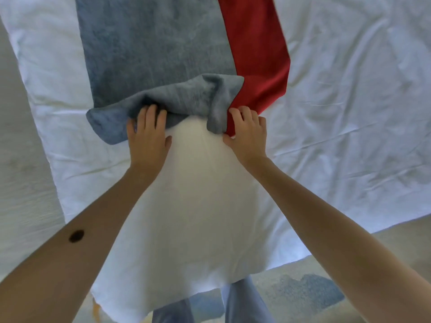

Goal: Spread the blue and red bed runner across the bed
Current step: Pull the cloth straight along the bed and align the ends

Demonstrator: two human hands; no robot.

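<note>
The bed runner [154,50] lies lengthwise away from me on the white bed sheet [349,94], grey-blue on the left with a red band [258,54] on the right. Its near end is bunched and folded back on itself [186,96]. My left hand [148,138] grips the blue fold at the left, fingers curled into the cloth. At the seam where blue meets red, my right hand [248,134] pinches the edge. Both forearms reach forward over the white sheet.
The wrinkled sheet hangs over the near bed edge [303,252]. Below it I see a pale floor or rug with a blue patch [307,292] and my blue trouser legs [242,301]. A bare white strip of bed [28,183] runs along the left.
</note>
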